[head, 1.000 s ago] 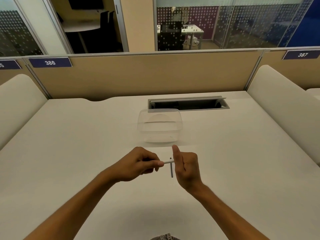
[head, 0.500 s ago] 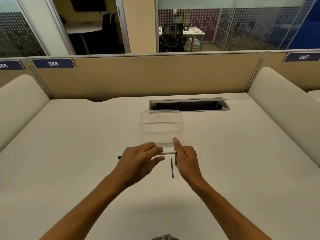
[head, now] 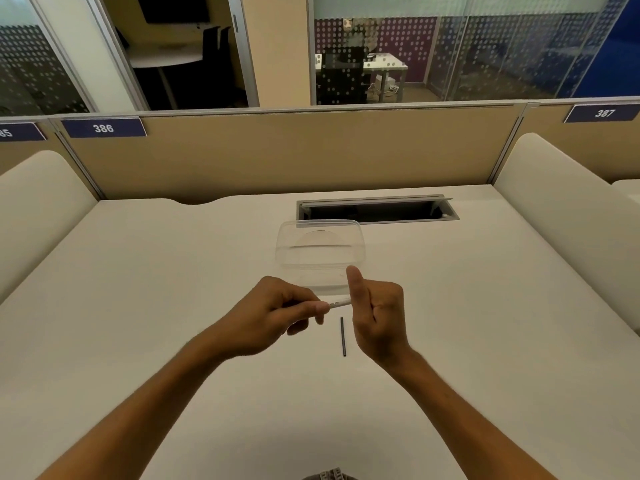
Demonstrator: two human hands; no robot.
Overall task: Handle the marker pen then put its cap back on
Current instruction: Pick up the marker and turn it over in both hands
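White laminate covers the counter (head: 138,306), which is walled at the back by a tan partition (head: 294,150) carrying a blue label (head: 103,128) numbered 386 at its left end. Coming in from the lower left, the left hand (head: 273,315) sits above the middle of the counter with its fingers (head: 311,306) curled around the white marker pen (head: 338,302), thumb on top, so that most of the barrel is hidden inside the grip and only a short printed stretch shows between the two hands. That stretch runs slightly upward to the right and ends at the right hand (head: 377,317), whose fingers are folded over the pen's right end while the thumb stands straight up; whether a cap sits inside that fold cannot be told. Just below the gap between the hands, a thin dark stick (head: 343,336) lies flat on the counter, pointing away from the person. Beyond the hands stands a clear plastic container (head: 320,252), partly overlapped by the right thumb from this view. Behind it, a grey-framed cable slot (head: 377,209) is cut into the counter. Further right, another blue label (head: 602,113) reads 387.
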